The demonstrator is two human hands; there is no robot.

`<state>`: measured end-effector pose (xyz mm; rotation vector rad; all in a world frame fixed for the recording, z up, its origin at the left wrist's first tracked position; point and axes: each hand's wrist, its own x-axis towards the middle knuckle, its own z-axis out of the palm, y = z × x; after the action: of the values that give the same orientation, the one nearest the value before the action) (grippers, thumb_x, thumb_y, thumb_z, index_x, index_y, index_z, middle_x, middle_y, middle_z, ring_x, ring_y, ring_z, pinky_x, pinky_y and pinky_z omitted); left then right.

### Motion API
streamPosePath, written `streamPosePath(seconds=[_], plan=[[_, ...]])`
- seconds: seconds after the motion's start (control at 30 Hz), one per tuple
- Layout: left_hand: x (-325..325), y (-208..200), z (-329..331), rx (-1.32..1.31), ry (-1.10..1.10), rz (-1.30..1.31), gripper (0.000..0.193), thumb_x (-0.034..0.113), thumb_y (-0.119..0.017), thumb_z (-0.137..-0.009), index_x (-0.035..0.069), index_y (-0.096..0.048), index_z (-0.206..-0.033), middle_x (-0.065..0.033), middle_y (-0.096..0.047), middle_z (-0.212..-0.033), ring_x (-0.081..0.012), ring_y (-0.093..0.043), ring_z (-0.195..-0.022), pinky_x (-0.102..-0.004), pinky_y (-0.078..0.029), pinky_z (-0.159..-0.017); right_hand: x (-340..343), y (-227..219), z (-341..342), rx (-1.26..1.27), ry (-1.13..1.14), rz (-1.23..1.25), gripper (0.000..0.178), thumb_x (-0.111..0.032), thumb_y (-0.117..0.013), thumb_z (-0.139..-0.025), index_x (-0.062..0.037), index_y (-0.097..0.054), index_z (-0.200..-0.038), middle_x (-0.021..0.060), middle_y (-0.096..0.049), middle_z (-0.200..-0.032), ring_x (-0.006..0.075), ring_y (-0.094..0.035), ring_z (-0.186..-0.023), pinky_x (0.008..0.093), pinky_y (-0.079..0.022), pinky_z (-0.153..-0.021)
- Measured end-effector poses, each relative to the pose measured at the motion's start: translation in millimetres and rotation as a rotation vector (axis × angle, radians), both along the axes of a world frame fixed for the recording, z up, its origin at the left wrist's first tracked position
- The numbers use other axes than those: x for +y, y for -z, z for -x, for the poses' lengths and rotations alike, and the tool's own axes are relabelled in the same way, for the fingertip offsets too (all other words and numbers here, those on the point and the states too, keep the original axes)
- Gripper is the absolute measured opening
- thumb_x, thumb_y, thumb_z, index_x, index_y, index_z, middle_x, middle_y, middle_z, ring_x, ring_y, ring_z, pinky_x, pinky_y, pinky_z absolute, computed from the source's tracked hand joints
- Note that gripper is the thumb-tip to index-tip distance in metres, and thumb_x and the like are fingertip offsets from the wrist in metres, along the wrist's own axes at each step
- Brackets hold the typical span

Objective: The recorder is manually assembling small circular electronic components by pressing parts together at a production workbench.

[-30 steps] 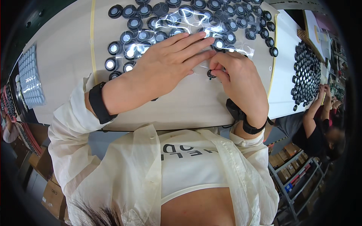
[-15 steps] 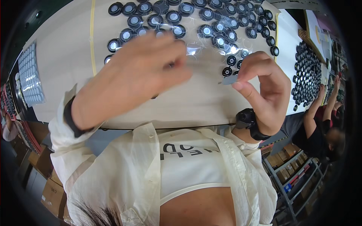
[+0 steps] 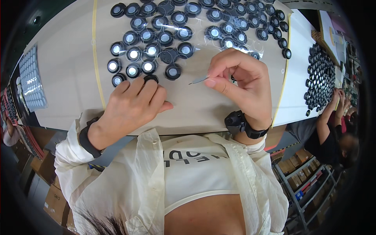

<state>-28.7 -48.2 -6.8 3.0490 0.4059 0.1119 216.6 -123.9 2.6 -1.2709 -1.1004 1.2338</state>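
Note:
My right hand [image 3: 244,84] pinches a thin grey tabbed piece [image 3: 200,80] between thumb and forefinger, seen nearly edge-on above the table. My left hand [image 3: 133,107] is low over the table with its back up and fingers bent down; the fingertips, and whatever is under them, are hidden. Just beyond its knuckles lies a black round part [image 3: 151,78], partly covered. Several similar black round parts with pale round centres, such as one black part [image 3: 172,71], lie in rows ahead of both hands. One dark part [image 3: 169,55] among them shows no pale centre.
Clear plastic film with circular outlines [image 3: 199,37] lies among the parts. A sheet of pale round pieces [image 3: 33,78] is at the far left. Yellow tape [image 3: 95,51] crosses the table. At right, more black parts [image 3: 321,78] cover a white surface beside another person's arms [image 3: 328,111].
My left hand has come down and toward me, uncovering rows of black parts. My right hand has moved left, still pinching the grey piece, which has turned more edge-on.

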Motion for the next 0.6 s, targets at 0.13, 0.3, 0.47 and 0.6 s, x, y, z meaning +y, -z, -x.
streamPosePath(seconds=[0.13,0.3,0.47,0.6], plan=[[-7.2,7.6,7.3,-0.009,-0.036,0.014,0.041,0.046,-0.076,-0.074,0.010,-0.056,-0.079,-0.0014,-0.050,-0.074,-0.0161,-0.053,-0.064,-0.0286,-0.039,-0.051,1.0,2.1,0.9,0.017,-0.016,0.030,0.011,0.001,-0.076,-0.080,-0.0037,-0.070,-0.087,0.0007,-0.066,-0.087,0.0062,-0.053,-0.071,0.0215,-0.041,-0.063],[0.2,-4.6,-7.6,-0.069,-0.095,0.288,0.038,0.034,-0.081,-0.075,0.006,-0.062,-0.090,-0.0053,-0.056,-0.080,-0.0197,-0.057,-0.068,-0.0305,-0.044,-0.055,0.0,4.8,1.1,0.025,-0.055,0.022,0.012,0.002,-0.075,-0.080,-0.0026,-0.069,-0.090,0.0010,-0.066,-0.088,0.0068,-0.055,-0.073,0.0214,-0.043,-0.066],[19.1,-10.4,-20.5,-0.491,-0.292,1.314,0.046,-0.004,-0.076,-0.079,-0.004,-0.056,-0.120,-0.0122,-0.065,-0.107,-0.0189,-0.066,-0.092,-0.0293,-0.055,-0.074,1.6,2.0,3.3,0.336,0.138,-0.033,0.017,0.004,-0.072,-0.084,-0.0005,-0.062,-0.098,0.0028,-0.065,-0.090,0.0081,-0.058,-0.083,0.0226,-0.046,-0.076],[22.7,-4.4,-33.1,-0.629,-0.353,1.456,0.047,-0.012,-0.071,-0.081,-0.009,-0.052,-0.124,-0.0178,-0.065,-0.116,-0.0199,-0.067,-0.103,-0.0283,-0.056,-0.085,5.4,-4.9,6.4,0.377,0.114,0.037,0.017,0.004,-0.071,-0.085,-0.0007,-0.061,-0.098,0.0029,-0.065,-0.090,0.0079,-0.058,-0.083,0.0225,-0.047,-0.076]])
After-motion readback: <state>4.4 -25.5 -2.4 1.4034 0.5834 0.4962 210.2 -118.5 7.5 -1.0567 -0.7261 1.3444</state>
